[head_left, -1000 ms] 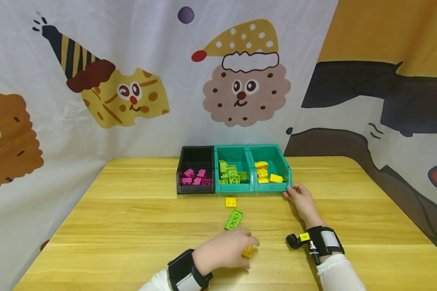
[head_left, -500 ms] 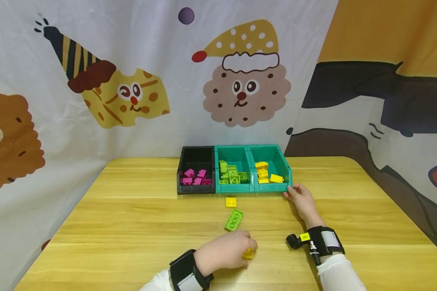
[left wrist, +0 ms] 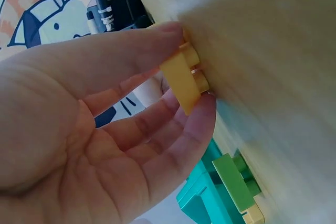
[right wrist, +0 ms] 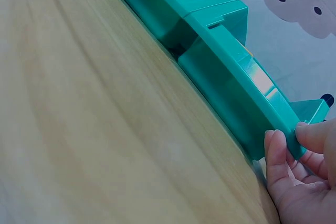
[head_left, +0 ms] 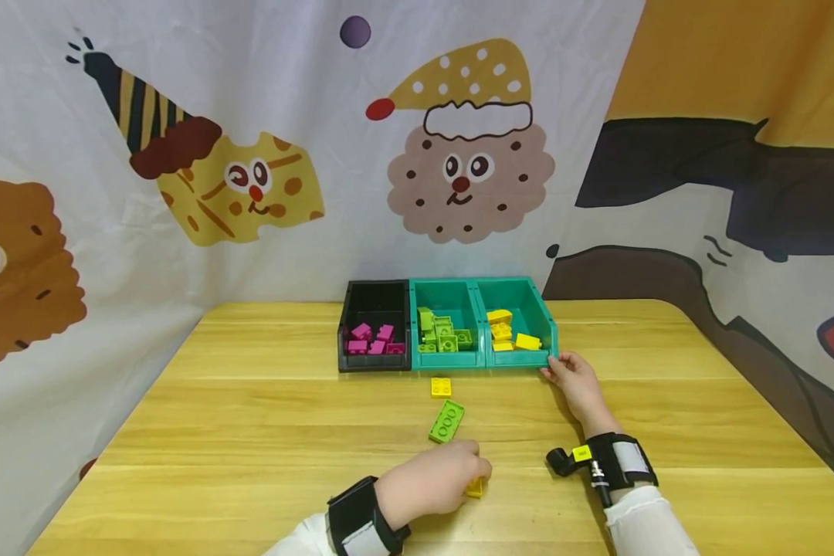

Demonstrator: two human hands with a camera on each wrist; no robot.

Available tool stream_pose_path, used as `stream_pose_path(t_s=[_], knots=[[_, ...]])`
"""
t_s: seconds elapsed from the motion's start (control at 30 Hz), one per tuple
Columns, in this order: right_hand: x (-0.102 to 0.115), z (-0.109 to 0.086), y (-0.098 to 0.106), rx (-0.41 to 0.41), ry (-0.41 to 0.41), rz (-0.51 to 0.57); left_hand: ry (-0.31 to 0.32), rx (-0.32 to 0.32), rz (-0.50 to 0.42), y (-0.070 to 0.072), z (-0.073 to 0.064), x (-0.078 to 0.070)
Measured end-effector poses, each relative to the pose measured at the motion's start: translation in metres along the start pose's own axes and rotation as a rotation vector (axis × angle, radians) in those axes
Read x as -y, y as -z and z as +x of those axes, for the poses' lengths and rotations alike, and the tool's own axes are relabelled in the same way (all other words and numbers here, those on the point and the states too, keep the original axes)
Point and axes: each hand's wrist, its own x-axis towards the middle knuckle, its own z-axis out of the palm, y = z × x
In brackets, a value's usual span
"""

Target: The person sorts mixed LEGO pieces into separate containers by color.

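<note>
My left hand [head_left: 434,480] pinches a yellow toy brick [left wrist: 181,82] between thumb and fingertips, low over the table; from the head much of that brick is hidden under the fingers. The brick's studs face the tabletop in the left wrist view. With thumb and fingers, my right hand [head_left: 578,390] grips the front right corner of the right-hand teal bin [right wrist: 226,98]. A green toy brick [head_left: 447,421] lies studs down just beyond the left hand. Farther back, a small yellow brick [head_left: 441,387] lies in front of the bins.
A black bin [head_left: 374,361] with magenta bricks [head_left: 377,347] stands left of the middle teal bin [head_left: 448,358], which holds green bricks [head_left: 443,327]. Yellow bricks [head_left: 502,330] sit in the right-hand bin. A printed cloth [head_left: 285,262] hangs behind the wooden table [head_left: 250,417].
My left thumb and fingers, spread around the yellow brick a second ago, have drawn together on it. My right hand stays at the bin's corner.
</note>
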Motion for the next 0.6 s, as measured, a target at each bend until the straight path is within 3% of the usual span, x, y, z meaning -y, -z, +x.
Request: stream_pose_path(t_s=[0.3,0.6], knots=[[0.0001,-0.0013,-0.0001,0.003,0.003,-0.016,-0.012,0.022,0.023,-0.0002,0.0014,-0.0009],[0.0009,-0.0015,-0.0003,0.003,0.000,-0.010,-0.102,-0.047,0.027,0.0039,0.0037,-0.0021]])
